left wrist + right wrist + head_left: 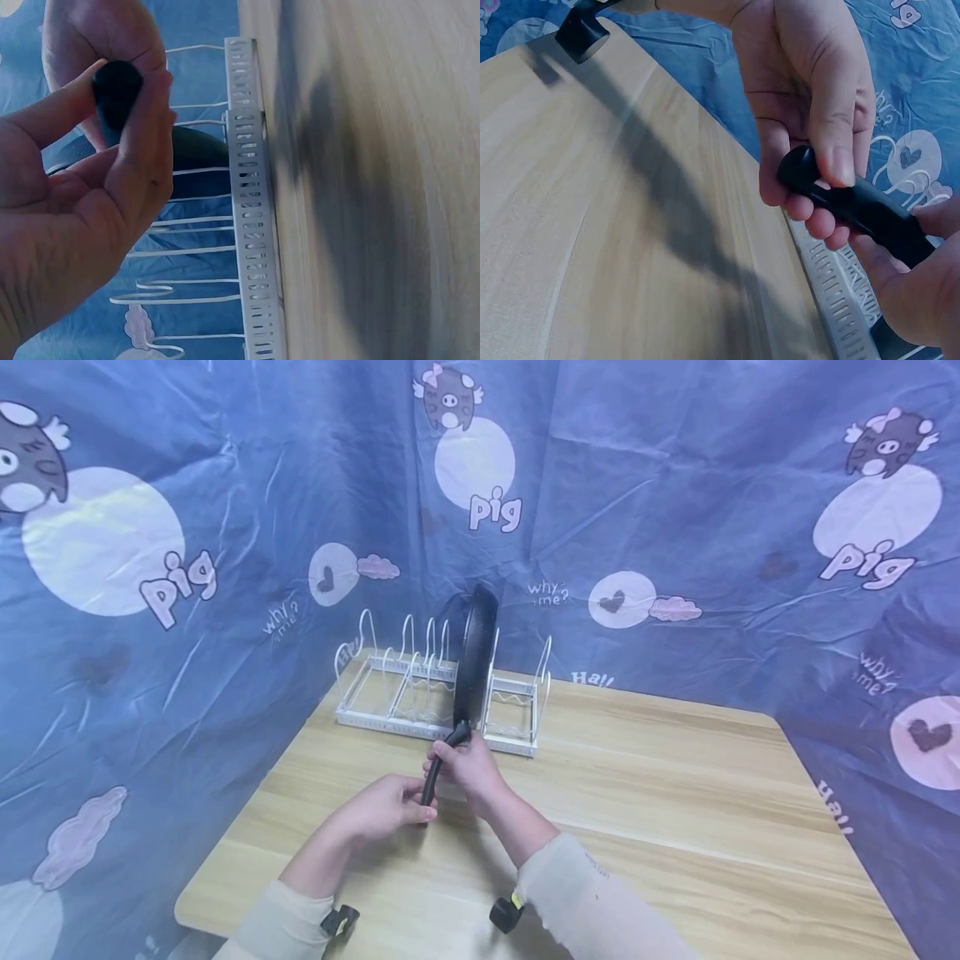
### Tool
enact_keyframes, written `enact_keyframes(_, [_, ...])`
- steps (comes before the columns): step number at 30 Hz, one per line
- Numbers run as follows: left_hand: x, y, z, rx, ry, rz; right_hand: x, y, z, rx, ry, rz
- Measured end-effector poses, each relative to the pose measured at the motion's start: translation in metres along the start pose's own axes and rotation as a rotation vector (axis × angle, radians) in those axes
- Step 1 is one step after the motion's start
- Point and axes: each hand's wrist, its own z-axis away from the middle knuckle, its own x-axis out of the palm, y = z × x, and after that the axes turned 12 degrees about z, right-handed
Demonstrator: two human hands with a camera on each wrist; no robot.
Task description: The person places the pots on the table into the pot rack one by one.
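A black frying pan stands on its edge among the wire dividers of a white metal pan rack, its handle pointing toward me. My left hand pinches the end of the black handle between thumb and fingers. Closer to the pan body, my right hand grips the same handle. In the left wrist view the round handle end sits between the left thumb and fingers, and part of the pan shows behind the left hand.
The rack stands at the back left of a light wooden table. Blue printed cloth hangs behind and along both sides. Wire dividers rise left and right of the pan. A black wrist camera sits by the right sleeve.
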Motion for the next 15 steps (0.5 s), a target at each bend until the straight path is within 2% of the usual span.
enact_keyframes(7, [0.005,-0.005,-0.012,-0.081,0.084,-0.167,-0.003,0.01,-0.005,0.021,-0.027,-0.007])
enact_keyframes(15, [0.015,-0.007,-0.024,-0.076,0.163,-0.431,-0.006,0.026,-0.013,0.019,-0.009,-0.009])
